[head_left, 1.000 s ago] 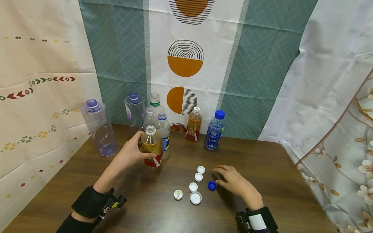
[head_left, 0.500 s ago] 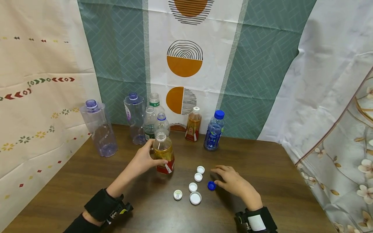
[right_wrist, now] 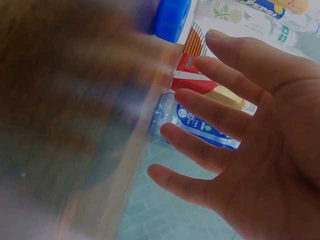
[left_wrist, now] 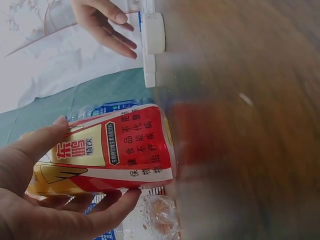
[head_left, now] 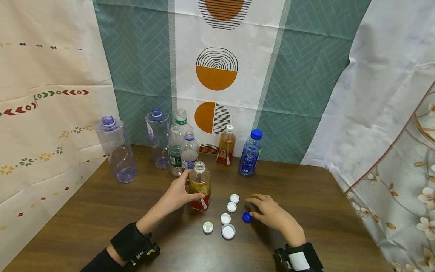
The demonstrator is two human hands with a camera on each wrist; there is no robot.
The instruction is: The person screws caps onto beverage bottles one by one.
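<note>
My left hand (head_left: 179,193) grips an uncapped drink bottle (head_left: 200,185) with a red and gold label, fingers round one side and thumb across the front. The bottle stands upright left of the caps; in the left wrist view its red base (left_wrist: 160,145) is right at the tabletop, above its reflection. My right hand (head_left: 270,212) hovers palm down with fingers spread, beside a small blue cap (head_left: 247,217). In the right wrist view the fingers (right_wrist: 210,112) hold nothing, and the blue cap (right_wrist: 171,20) lies off the thumb tip. Several white caps (head_left: 228,231) lie between the hands.
Behind the left hand are uncapped clear bottles (head_left: 175,145) and two large purplish bottles (head_left: 120,151). A capped red-label bottle (head_left: 225,145) and a blue-capped bottle (head_left: 250,153) stand at the back of the wooden table (head_left: 306,189), before a hanging cloth (head_left: 306,94).
My left hand has carried the red-label bottle rightward and toward me, away from the bottle group and nearer the caps. My right hand has stayed almost still.
</note>
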